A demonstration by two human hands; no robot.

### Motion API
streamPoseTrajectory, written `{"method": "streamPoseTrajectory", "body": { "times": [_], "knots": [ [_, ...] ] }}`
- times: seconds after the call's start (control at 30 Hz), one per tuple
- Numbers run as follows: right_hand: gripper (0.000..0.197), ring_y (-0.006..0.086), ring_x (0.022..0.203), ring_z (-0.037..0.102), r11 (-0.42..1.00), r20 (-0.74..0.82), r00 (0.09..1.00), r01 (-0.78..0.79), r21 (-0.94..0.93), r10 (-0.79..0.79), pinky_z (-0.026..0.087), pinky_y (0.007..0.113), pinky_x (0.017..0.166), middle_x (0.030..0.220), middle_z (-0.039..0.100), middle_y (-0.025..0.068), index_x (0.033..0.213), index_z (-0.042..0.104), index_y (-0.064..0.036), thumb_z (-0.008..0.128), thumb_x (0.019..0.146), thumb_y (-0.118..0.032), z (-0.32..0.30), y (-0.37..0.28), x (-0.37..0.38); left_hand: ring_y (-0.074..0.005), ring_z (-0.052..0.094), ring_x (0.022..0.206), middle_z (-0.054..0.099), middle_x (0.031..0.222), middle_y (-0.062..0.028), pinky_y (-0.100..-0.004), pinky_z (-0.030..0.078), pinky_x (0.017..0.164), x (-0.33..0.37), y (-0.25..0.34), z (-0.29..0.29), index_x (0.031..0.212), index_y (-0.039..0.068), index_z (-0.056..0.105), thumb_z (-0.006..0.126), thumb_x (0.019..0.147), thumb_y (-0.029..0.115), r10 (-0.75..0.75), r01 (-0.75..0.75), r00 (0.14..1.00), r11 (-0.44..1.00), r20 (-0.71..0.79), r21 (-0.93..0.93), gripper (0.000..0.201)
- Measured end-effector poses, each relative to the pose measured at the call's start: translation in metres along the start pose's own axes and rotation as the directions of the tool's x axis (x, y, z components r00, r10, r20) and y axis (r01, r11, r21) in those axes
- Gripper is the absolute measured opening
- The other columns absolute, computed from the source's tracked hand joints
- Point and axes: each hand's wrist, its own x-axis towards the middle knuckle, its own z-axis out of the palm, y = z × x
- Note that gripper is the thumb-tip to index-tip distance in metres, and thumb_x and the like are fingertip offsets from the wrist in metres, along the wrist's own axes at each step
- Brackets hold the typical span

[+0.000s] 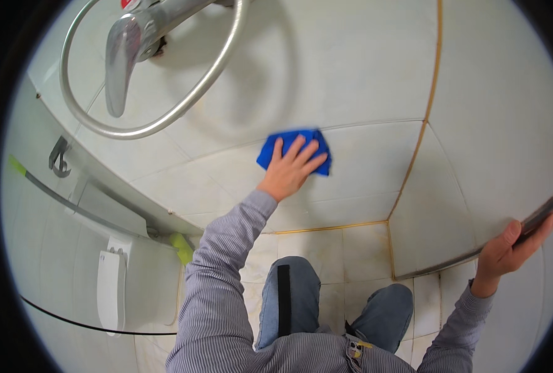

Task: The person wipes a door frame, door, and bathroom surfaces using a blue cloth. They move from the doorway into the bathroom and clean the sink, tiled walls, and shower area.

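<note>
My left hand [292, 169] holds a blue cloth [270, 148] against the pale tiled wall [351, 81], its fingers spread over the fabric. The cloth lies at a horizontal tile seam and its edges stick out around my fingers. At the right, my right hand [506, 252] grips the dark edge of a wall panel or partition [541, 217], thumb on one side and fingers on the other. Above and left of the cloth, a chrome mixer tap [124, 62] juts from the wall, with a silver shower hose [195, 99] looping round it.
A curved glass panel [46, 248] stands at the left, with a grey hook [59, 156] on it. Through the glass shows a toilet with a white lid or side part [111, 289]. Yellowish grout [407, 168] lines the wall corner. My knees [292, 304] are above pale floor tiles [360, 248].
</note>
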Motion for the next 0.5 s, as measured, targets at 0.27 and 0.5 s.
{"method": "streamPoseTrajectory", "body": {
  "times": [0.27,0.5],
  "knots": [
    [0.055,0.0309,0.133,0.026,0.994,-0.025,0.996,-0.09,-0.057,0.089,0.027,0.038,0.108,0.145,0.021,0.0189,0.139,0.017,0.0067,0.04,0.096,-0.017,-0.001,-0.007,0.002,-0.0362,0.034,0.127,0.041,0.136,-0.0115,-0.0613,0.017,0.099,-0.002,-0.109,-0.027,0.115,0.034,0.059,0.063,0.069,0.034,-0.225,0.321,0.836,0.94,-0.5,0.114,0.047],
    [0.053,0.0288,0.127,0.036,0.986,-0.062,0.989,-0.142,-0.093,0.136,0.034,0.035,0.104,0.14,0.032,0.0192,0.138,0.022,0.0045,0.042,0.096,-0.02,-0.004,-0.003,-0.002,-0.0466,0.031,0.124,0.028,0.138,-0.0313,-0.0513,0.027,0.1,-0.027,-0.188,-0.066,0.125,0.004,0.047,0.049,0.088,0.035,-0.596,0.675,0.146,0.644,-0.789,-0.361,0.049]
  ]
}}
